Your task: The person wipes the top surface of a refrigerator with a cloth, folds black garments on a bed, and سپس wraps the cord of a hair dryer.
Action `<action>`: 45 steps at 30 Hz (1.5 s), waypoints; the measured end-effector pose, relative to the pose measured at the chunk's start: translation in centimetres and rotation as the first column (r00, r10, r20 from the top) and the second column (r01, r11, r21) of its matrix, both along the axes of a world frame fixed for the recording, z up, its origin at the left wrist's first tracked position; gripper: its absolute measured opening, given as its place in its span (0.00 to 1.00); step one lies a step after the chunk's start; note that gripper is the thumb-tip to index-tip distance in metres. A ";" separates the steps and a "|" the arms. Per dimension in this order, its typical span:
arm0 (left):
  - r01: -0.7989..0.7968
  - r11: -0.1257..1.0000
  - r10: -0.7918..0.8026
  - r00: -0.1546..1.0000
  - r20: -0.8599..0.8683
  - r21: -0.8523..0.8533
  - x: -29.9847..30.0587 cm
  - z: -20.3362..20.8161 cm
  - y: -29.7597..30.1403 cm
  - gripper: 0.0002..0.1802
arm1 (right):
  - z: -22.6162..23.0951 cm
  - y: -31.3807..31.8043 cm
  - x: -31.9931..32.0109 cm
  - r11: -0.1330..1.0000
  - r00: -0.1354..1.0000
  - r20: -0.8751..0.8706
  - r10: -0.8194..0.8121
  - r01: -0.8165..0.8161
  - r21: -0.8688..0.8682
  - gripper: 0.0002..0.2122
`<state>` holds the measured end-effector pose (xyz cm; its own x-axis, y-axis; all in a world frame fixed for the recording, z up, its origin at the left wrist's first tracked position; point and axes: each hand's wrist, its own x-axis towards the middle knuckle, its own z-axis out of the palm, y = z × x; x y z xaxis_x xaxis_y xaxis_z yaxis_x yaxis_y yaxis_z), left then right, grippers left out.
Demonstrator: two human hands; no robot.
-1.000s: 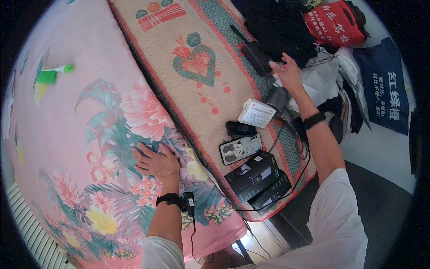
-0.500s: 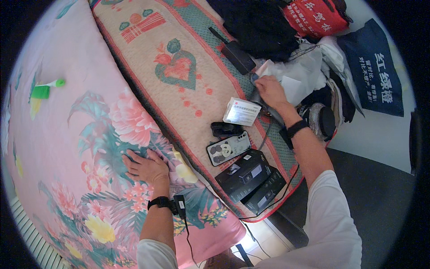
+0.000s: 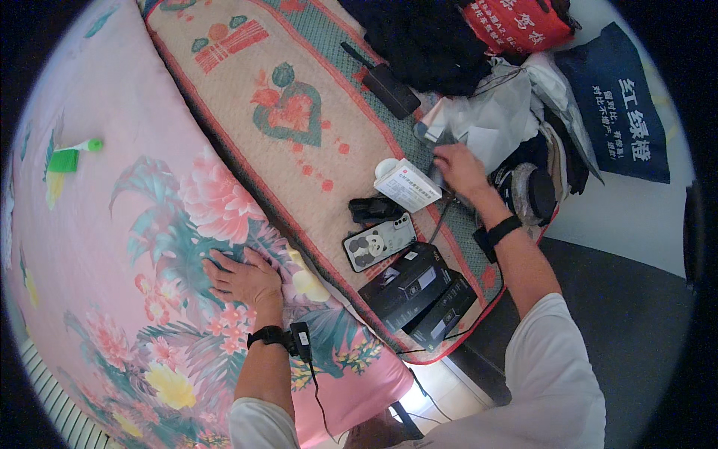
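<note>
Resting flat, fingers spread, the left hand (image 3: 243,278) presses the floral quilt (image 3: 112,247); the right hand (image 3: 460,168) reaches beside a white box (image 3: 407,185), grip unclear.

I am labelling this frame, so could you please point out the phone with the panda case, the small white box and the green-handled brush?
Phone with the panda case (image 3: 379,242), head view, on the middle of its back.
Small white box (image 3: 407,185), head view, on its top face.
Green-handled brush (image 3: 66,159), head view, on its green head.
</note>
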<state>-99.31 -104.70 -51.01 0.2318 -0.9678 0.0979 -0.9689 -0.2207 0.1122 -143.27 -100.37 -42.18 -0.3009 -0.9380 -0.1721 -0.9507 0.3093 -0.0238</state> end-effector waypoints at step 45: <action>-0.047 0.999 0.047 0.999 0.012 0.005 -0.4 0.1 -0.2 0.38 | 6.0 -1.5 1.5 0.807 0.540 0.828 -0.152 0.552 -0.211 0.17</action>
<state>-99.69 -104.87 -50.95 0.2761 -0.9564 0.0956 -0.9586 -0.2668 0.0994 -141.77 -101.88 -36.14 -0.5708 -0.8090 -0.1404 -0.3271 0.3808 -0.8649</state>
